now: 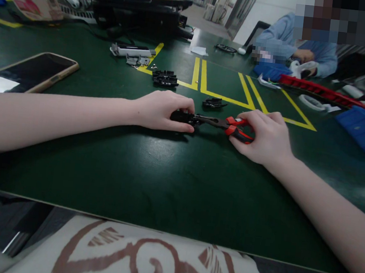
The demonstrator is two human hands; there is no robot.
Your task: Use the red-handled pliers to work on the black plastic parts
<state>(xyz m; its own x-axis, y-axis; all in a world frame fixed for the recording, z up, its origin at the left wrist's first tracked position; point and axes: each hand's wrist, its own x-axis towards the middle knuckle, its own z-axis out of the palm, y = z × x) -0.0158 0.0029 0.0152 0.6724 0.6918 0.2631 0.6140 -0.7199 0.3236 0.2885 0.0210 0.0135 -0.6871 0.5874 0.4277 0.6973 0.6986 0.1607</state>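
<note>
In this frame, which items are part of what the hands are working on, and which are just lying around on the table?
In hand:
left hand holding a small black part
right hand gripping red-handled pliers, nose at that part

Lying about:
phone
black clip
black toothed piece
white device
blue trays
co-worker's items, far right

Both bare forearms reach forward and inward, so the hands nearly meet at the middle. The left hand (162, 110) lies low, palm down, knuckles up, its fingers curled together and the thumb stretched along the underside toward the right — a closed pinch at the fingertips. The right hand (265, 136) sits just opposite, back of the hand turned up, wrist bent slightly, fingers folded tight into a closed grip. The left forearm runs almost level across the view — the right one slants in from the lower right corner.
</note>
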